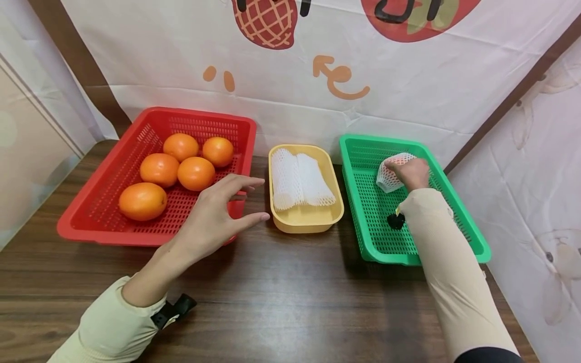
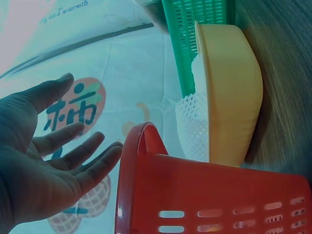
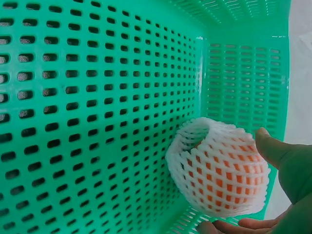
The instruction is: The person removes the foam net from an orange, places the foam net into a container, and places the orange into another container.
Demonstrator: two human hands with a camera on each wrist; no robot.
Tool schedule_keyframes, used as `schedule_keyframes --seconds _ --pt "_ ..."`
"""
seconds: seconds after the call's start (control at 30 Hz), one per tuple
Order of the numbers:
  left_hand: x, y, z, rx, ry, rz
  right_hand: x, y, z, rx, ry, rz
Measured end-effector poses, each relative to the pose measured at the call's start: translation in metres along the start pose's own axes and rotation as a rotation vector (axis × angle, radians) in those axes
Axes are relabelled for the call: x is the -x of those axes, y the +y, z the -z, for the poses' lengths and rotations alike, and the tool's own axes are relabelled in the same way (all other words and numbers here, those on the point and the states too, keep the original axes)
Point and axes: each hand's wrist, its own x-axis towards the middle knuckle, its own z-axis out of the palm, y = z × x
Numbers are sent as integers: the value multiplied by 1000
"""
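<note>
At right of frame, the right hand (image 1: 412,173) gripped apparently the first netted orange (image 1: 391,171) in the green basket (image 1: 458,212); left hand (image 1: 217,216) spread open, five oranges (image 1: 196,173) left bare.

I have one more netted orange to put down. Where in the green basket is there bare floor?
The green basket has bare floor along its left wall and near end. Its far right part is crowded: the right hand holds the netted orange there.
</note>
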Motion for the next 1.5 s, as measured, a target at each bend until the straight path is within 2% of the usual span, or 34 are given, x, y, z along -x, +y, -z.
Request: schedule_keyframes --seconds 0.1,0.33,0.53,0.73,0.9,1.07,1.3,1.5 --pt "-1 1 0 -3 -3 1 -3 4 -1 5 8 -15" --pt "-5 2 -3 -1 -7 -9 -12 7 2 -83 -42 -63" --pt "-13 6 -4 1 -7 -12 -11 6 11 -79 -63 -14" --pt "-23 11 -5 50 -9 5 -3 -6 30 -103 -94 106" --pt "-33 13 -12 167 -18 47 11 -21 47 -215 -177 183" --pt "-44 14 -19 268 -49 109 31 -35 59 -280 -214 241" --pt "-52 18 -24 287 -85 145 70 -48 65 -289 -223 403" --pt "-53 21 -28 300 -90 148 102 -52 64 -206 -205 529"
